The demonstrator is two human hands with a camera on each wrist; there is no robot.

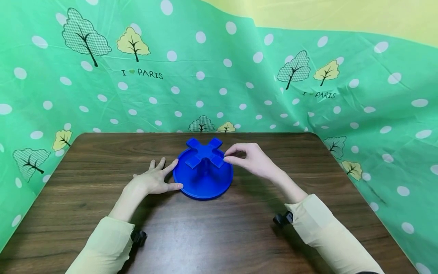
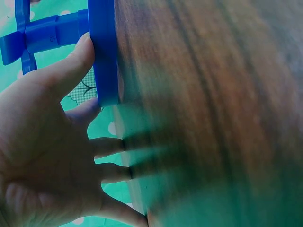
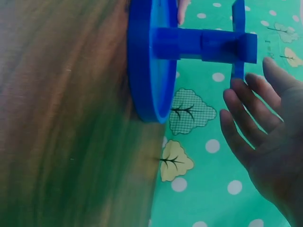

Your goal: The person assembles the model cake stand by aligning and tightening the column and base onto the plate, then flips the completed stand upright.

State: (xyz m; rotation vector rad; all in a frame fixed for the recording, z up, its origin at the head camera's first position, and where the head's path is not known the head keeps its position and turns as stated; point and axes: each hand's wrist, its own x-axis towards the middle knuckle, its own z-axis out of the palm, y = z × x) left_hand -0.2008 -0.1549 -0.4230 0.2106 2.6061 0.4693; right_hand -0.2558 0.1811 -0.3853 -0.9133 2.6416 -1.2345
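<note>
A blue stand with a round rimmed base [image 1: 205,192], an upright post [image 3: 189,43] and a cross-shaped top [image 1: 204,151] stands on the table. My left hand [image 1: 152,181] rests at the base's left side, its thumb and index finger touching the rim and its other fingers spread toward the table. My right hand [image 1: 254,160] is at the right of the cross, fingers loosely bent, fingertips at the end of one arm of the cross [image 3: 237,71]. In the right wrist view, the thumb stands apart from the other fingers; I cannot tell whether they touch that arm.
The brown wooden table [image 1: 205,236] carries the stand near its far edge. Behind and beside it hangs a green cloth [image 1: 212,87] with white dots and printed trees. A small black device [image 1: 138,238] sits at the left cuff, another black device [image 1: 283,219] at the right.
</note>
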